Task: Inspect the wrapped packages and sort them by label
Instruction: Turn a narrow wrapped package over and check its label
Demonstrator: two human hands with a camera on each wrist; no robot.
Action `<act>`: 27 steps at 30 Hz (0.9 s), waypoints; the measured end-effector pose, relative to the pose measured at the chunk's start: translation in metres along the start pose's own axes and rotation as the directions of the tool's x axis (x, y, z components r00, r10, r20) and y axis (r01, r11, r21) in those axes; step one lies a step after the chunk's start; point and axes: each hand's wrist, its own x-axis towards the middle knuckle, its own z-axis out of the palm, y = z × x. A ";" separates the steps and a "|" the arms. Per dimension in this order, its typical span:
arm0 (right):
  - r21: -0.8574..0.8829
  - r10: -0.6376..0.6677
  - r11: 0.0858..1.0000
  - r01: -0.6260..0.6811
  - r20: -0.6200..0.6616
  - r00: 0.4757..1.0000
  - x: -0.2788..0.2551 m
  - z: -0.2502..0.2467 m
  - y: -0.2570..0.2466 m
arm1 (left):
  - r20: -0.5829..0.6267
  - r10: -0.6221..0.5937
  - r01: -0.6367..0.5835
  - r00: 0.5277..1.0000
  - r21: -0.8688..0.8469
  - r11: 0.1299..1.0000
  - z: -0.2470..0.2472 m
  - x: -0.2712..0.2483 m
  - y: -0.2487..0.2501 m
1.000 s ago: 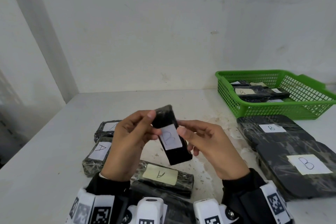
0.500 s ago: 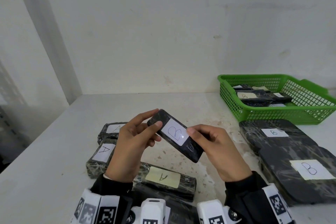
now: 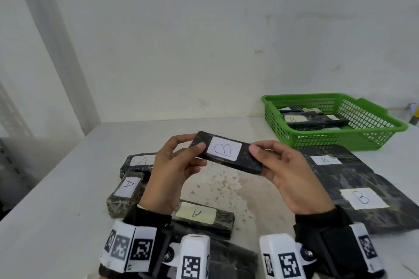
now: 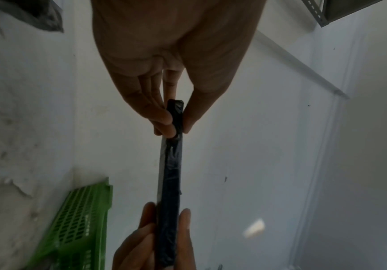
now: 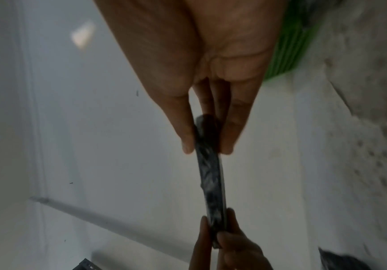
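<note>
At the centre of the head view, a thin black wrapped package [image 3: 226,155] is held in the air above the table [image 3: 56,222], its white label [image 3: 224,149] marked "B" facing the camera. The left hand [image 3: 169,176] pinches its left end, thumb on the labelled face and fingers [image 3: 179,139] curled behind; the right hand [image 3: 290,174] pinches the right end in the same way (thumb on top, fingers underneath). The package lies nearly level, its right end slightly lower in the frame.

The left wrist view shows the package [image 4: 170,164] edge-on, clamped between thumb and fingers [image 4: 162,117] of the near hand, with the other hand's fingers at the bottom of the frame. The right wrist view gives the mirror of this, blurred.

In the lower left of the head view, three dark packages with "A" labels lie on the table: one [image 3: 138,162] farthest, one [image 3: 125,190] nearer, and one [image 3: 204,217] with a yellowish label just below the left wrist. On the right, two large dark packages marked "B" [image 3: 362,201] overlap. In the upper right stands a green basket [image 3: 353,138] holding several small dark packages, one visibly labelled "B".
</note>
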 end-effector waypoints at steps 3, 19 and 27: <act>-0.118 0.038 0.993 -0.030 0.065 0.997 -0.017 -0.027 -0.023 | 0.065 0.001 -0.001 0.998 -0.002 1.000 0.024 -0.009 0.003; -0.456 -0.083 0.890 -0.005 -0.174 0.981 -0.051 -0.187 -0.106 | 0.110 -0.157 0.158 0.981 -0.003 0.987 0.196 -0.034 -0.069; -0.443 -0.119 0.887 -0.135 -0.499 0.858 -0.012 -0.283 -0.083 | -0.001 -0.199 0.197 0.980 0.144 0.970 0.200 -0.045 -0.118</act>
